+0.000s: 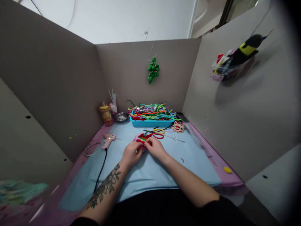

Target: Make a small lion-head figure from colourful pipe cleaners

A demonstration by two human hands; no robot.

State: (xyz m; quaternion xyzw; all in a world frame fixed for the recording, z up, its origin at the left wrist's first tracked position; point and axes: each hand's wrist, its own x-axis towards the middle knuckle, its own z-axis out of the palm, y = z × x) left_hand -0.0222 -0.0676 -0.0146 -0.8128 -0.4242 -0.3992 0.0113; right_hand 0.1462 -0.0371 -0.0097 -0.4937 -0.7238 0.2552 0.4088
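Both hands meet over a small red, pink and rainbow-striped fuzzy craft piece [141, 138] on the blue cloth. My left hand [132, 153] pinches its near left side, fingers closed. My right hand [155, 147] grips the near right edge between thumb and fingertips. The fingers hide part of the piece, so its full shape does not show. Just beyond my right hand lie scissors [158, 135] with red and yellow handles. A thin metal rod [175, 138] rests to their right.
A pink glue gun [108, 140] with a dark cord lies at left. Behind are a cup [106, 115], a metal bowl [121, 117] and a blue basket [152, 123] of colourful fuzzy stems. A cat-like face piece [178, 127] sits right. Grey partitions [145, 88] enclose the table.
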